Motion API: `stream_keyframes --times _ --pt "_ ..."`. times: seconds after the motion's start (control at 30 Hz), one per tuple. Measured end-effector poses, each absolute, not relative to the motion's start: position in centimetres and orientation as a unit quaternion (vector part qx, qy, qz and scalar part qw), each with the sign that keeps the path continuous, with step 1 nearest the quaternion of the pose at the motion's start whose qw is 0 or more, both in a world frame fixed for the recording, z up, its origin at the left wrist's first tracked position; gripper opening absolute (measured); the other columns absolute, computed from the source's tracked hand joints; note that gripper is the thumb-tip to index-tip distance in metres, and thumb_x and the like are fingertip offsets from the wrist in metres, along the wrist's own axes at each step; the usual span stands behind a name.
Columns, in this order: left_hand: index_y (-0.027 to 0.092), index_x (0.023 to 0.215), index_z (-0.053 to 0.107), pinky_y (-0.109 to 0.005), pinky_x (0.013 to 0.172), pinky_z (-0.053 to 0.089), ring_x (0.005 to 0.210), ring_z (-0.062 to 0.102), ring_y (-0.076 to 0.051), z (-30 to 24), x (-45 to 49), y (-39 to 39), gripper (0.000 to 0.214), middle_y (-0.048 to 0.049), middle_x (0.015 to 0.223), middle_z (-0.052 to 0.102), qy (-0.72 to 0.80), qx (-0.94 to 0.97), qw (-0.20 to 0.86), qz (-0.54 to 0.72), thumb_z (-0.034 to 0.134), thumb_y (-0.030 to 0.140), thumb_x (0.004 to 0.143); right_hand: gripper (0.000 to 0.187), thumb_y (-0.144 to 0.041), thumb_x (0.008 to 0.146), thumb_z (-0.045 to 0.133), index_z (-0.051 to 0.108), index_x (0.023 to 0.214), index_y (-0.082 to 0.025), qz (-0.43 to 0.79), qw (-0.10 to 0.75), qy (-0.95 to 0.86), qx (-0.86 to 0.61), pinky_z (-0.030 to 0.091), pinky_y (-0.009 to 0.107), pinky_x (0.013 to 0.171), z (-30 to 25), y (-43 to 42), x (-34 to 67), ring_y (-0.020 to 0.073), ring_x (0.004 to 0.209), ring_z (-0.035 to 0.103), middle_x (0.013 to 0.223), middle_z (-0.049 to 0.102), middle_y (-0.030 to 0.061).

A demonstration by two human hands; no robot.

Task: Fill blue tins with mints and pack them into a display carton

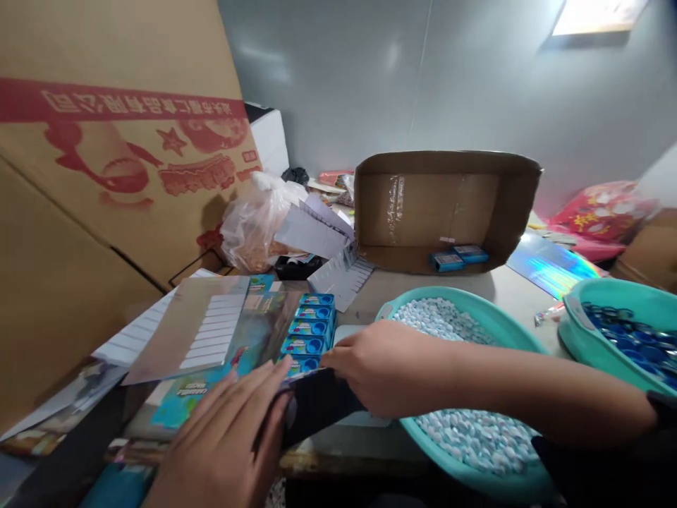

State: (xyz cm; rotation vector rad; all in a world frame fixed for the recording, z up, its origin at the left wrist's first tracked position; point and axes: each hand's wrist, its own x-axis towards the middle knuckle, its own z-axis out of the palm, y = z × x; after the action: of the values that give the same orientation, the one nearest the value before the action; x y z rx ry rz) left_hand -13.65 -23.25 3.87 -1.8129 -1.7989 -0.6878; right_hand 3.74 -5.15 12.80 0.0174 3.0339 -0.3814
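The person's left hand (227,430) is down at the near edge of the desk (394,282), thumb and fingers closed around one end of a dark flat piece (320,409). The right hand (381,360) reaches in from the other side, its fingertips pinched together at the upper edge of that piece; from here I cannot tell whether they grip it or only touch it. The dark piece lies between the two hands, just in front of a row of small blue boxes (309,328) lined up front to back. The right forearm crosses above a turquoise basin (510,335) filled with small, pale pieces (481,434); farther right, a second turquoise basin (629,296) holds shiny dark-blue pieces (635,346). Behind them an open cardboard box (423,212) rests on its side, two blue packets (448,262) near its mouth. Pale striped sheets (211,331) lie to the left, beneath a big carton (132,42) printed in red, with a clear plastic bag (251,229) beside it.
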Motion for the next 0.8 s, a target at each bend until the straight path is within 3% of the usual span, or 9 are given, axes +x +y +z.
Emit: stream_keyframes --times 0.1,0.23,0.37,0.53,0.8 --pt "0.017 0.133 0.058 -0.036 0.110 0.039 0.114 0.064 -0.020 4.5 -11.7 -21.1 0.038 -0.0061 0.122 0.071 -0.611 -0.715 0.244 -0.238 0.049 0.024 0.097 0.017 -0.013 0.080 0.061 0.063 0.097 -0.015 -0.104 0.021 0.993 0.052 0.019 0.029 0.048 12.0 -5.1 5.2 0.0142 0.060 0.057 0.086 0.071 0.0068" --pt "0.015 0.132 0.060 -0.041 0.111 0.039 0.122 0.061 -0.024 3.8 -11.2 -19.3 0.039 -0.0086 0.126 0.069 -0.565 -0.739 0.268 -0.251 0.057 0.017 0.092 0.014 -0.014 0.085 0.056 0.064 0.095 -0.016 -0.152 -0.005 0.981 0.117 0.023 0.028 0.051 11.2 -4.5 7.4 0.0135 0.062 0.057 0.084 0.071 0.0056" --pt "0.015 0.130 0.061 -0.040 0.108 0.042 0.122 0.061 -0.025 2.6 -11.9 -18.2 0.041 -0.0084 0.126 0.070 -0.535 -0.758 0.267 -0.259 0.063 0.016 0.089 0.023 -0.019 0.092 0.046 0.069 0.095 -0.020 -0.246 -0.044 0.954 0.164 0.027 0.026 0.056 10.0 -3.7 8.6 0.0129 0.066 0.055 0.083 0.072 0.0039" --pt "0.016 0.129 0.062 -0.045 0.112 0.040 0.124 0.060 -0.028 2.0 -12.2 -17.6 0.043 -0.0100 0.127 0.069 -0.499 -0.786 0.271 -0.245 0.065 0.016 0.086 0.025 -0.017 0.091 0.047 0.071 0.098 -0.019 -0.321 -0.050 0.933 0.156 0.029 0.025 0.059 9.0 -2.6 8.3 0.0131 0.069 0.055 0.085 0.072 0.0050" --pt "0.013 0.126 0.063 -0.045 0.112 0.040 0.121 0.062 -0.027 2.8 -10.1 -17.3 0.041 -0.0132 0.125 0.069 -0.545 -0.756 0.251 -0.262 0.067 0.015 0.086 0.025 -0.017 0.093 0.048 0.071 0.103 -0.017 -0.332 -0.051 0.929 0.155 0.032 0.025 0.060 9.1 -2.3 9.0 0.0153 0.071 0.057 0.088 0.074 0.0083"
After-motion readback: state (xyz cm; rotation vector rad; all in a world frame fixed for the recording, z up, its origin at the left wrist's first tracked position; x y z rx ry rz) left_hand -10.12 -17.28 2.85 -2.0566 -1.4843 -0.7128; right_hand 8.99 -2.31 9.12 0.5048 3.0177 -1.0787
